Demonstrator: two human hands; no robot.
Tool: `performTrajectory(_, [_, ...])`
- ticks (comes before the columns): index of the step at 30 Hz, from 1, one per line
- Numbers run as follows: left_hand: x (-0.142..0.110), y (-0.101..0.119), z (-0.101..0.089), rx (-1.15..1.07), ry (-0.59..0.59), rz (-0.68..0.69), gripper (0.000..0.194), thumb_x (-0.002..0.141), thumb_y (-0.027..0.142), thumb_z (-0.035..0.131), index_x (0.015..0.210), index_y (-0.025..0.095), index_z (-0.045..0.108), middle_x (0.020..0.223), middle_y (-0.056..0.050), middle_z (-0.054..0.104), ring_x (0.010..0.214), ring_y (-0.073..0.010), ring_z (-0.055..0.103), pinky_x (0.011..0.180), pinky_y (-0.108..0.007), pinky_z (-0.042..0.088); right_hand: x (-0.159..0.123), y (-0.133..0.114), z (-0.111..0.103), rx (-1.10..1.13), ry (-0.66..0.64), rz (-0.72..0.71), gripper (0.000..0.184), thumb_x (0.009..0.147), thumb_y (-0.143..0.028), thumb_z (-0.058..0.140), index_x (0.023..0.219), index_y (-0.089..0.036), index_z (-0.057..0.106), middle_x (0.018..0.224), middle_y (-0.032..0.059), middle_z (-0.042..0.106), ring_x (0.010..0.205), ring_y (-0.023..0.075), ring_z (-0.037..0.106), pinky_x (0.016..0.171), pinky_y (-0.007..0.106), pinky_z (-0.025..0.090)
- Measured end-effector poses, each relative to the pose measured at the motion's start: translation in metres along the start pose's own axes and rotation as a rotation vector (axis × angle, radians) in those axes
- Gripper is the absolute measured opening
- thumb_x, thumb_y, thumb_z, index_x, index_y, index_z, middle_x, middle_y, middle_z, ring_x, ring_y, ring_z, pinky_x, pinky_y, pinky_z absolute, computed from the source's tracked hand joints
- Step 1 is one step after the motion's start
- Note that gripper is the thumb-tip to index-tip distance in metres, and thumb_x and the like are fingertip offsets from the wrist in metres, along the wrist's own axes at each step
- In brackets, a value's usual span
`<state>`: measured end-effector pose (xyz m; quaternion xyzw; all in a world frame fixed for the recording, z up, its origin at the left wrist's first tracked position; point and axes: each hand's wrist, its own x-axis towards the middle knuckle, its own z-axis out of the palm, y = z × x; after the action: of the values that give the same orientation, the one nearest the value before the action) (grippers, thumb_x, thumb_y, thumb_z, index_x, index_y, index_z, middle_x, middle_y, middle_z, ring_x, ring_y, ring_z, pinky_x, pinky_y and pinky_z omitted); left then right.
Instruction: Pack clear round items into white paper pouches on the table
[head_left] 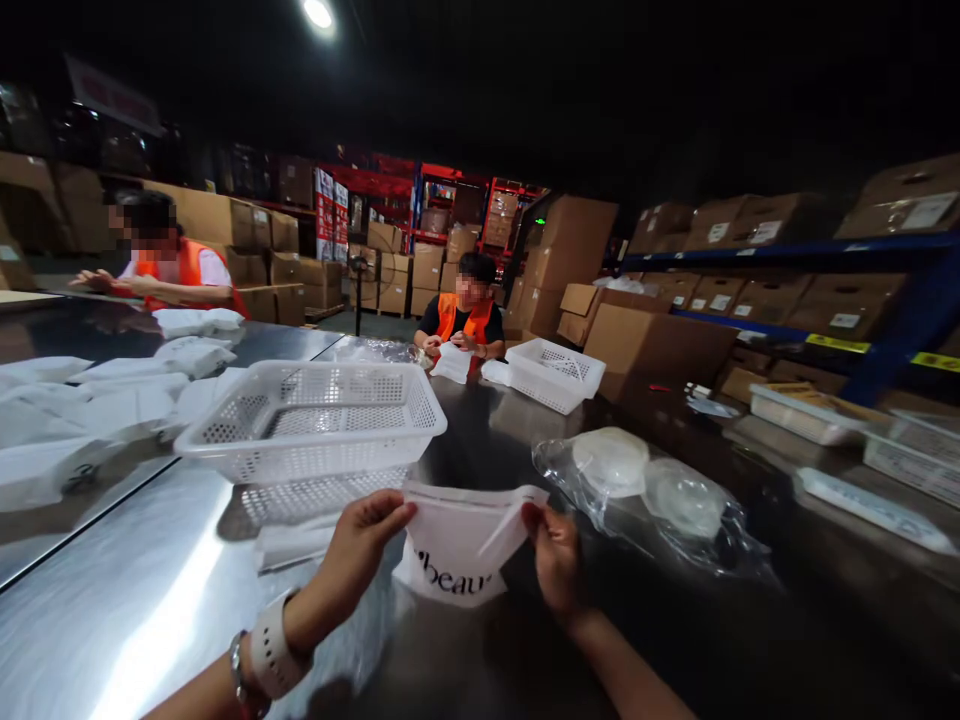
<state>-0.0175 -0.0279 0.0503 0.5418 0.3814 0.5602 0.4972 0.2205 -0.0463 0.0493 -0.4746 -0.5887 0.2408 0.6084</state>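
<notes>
We hold a white pouch [456, 545] upright over the steel table [150, 590], its top edge pinched at either corner: our left hand [358, 545] at nine o'clock of it, our right hand [553, 555] at three. We judge the mouth is being opened or closed, so the next move calls for steady tension. A white basket [315, 415] sits at eleven o'clock, a clear bag [652, 495] at two.

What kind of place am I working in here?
Most likely a warehouse packing station: cardboard boxes on shelving, a steel table with white baskets, and both hands holding a white pouch.
</notes>
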Motion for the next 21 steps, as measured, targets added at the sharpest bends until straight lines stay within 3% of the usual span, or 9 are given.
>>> performTrajectory(3, [0.001,-0.012,-0.009,0.134,-0.109,0.101,0.043,0.077,0.061,0.068,0.071,0.018,0.065,0.069,-0.002,0.067,0.068,-0.0168,0.059,0.068,-0.026,0.051,-0.003,0.007,-0.006,0.021,-0.170,0.002,0.060,0.084,-0.075,0.056,0.078,-0.019,0.076,0.078,0.0114,0.072,0.077,0.0265,0.066,0.077,0.037,0.056])
performTrajectory(6, [0.000,-0.029,-0.018,0.343,-0.255,0.202,0.037,0.092,0.053,0.053,0.095,0.020,0.070,0.096,-0.007,0.074,0.093,-0.0222,0.067,0.089,-0.032,0.053,-0.008,0.024,-0.010,0.020,-0.330,0.027,0.052,0.089,-0.064,0.054,0.083,-0.018,0.079,0.083,0.0130,0.075,0.085,0.0295,0.070,0.085,0.042,0.056])
performTrajectory(9, [-0.001,-0.042,-0.024,0.454,-0.312,0.258,0.036,0.095,0.047,0.051,0.113,0.022,0.069,0.116,-0.009,0.073,0.114,-0.0252,0.065,0.106,-0.038,0.048,-0.011,0.040,-0.014,0.008,-0.353,-0.003,0.044,0.090,-0.053,0.054,0.077,-0.019,0.079,0.080,0.0122,0.074,0.087,0.0294,0.070,0.091,0.044,0.055])
performTrajectory(12, [-0.003,-0.049,-0.024,0.508,-0.313,0.310,0.034,0.094,0.046,0.051,0.109,0.023,0.070,0.117,-0.009,0.073,0.120,-0.0254,0.062,0.114,-0.040,0.041,-0.011,0.044,-0.018,0.000,-0.344,-0.066,0.039,0.089,-0.047,0.055,0.070,-0.020,0.077,0.076,0.0112,0.073,0.084,0.0283,0.070,0.087,0.041,0.056])
performTrajectory(14, [-0.006,-0.050,-0.021,0.529,-0.268,0.316,0.033,0.094,0.048,0.049,0.095,0.022,0.071,0.105,-0.009,0.075,0.110,-0.0251,0.066,0.105,-0.038,0.048,-0.012,0.042,-0.018,-0.009,-0.318,-0.081,0.040,0.089,-0.047,0.054,0.070,-0.019,0.076,0.075,0.0107,0.073,0.077,0.0265,0.070,0.077,0.036,0.057])
performTrajectory(16, [-0.010,-0.051,-0.015,0.518,-0.159,0.272,0.037,0.092,0.052,0.048,0.080,0.021,0.065,0.086,-0.008,0.073,0.087,-0.0234,0.067,0.084,-0.034,0.055,-0.013,0.039,-0.015,-0.030,-0.251,-0.074,0.044,0.089,-0.051,0.054,0.068,-0.018,0.073,0.070,0.0096,0.072,0.067,0.0239,0.067,0.066,0.032,0.055])
performTrajectory(18, [-0.014,-0.052,-0.008,0.473,-0.065,0.195,0.040,0.091,0.055,0.047,0.073,0.021,0.059,0.074,-0.005,0.068,0.070,-0.0206,0.061,0.068,-0.030,0.052,-0.016,0.037,-0.010,-0.037,-0.167,-0.030,0.051,0.089,-0.060,0.054,0.064,-0.018,0.070,0.062,0.0083,0.069,0.059,0.0216,0.064,0.059,0.029,0.052])
performTrajectory(21, [-0.019,-0.052,0.003,0.387,0.012,0.098,0.042,0.090,0.057,0.044,0.072,0.021,0.056,0.072,-0.004,0.065,0.070,-0.0195,0.058,0.064,-0.028,0.047,-0.021,0.034,0.001,-0.038,-0.070,0.076,0.063,0.086,-0.073,0.052,0.060,-0.018,0.064,0.056,0.0066,0.064,0.054,0.0195,0.059,0.054,0.028,0.049])
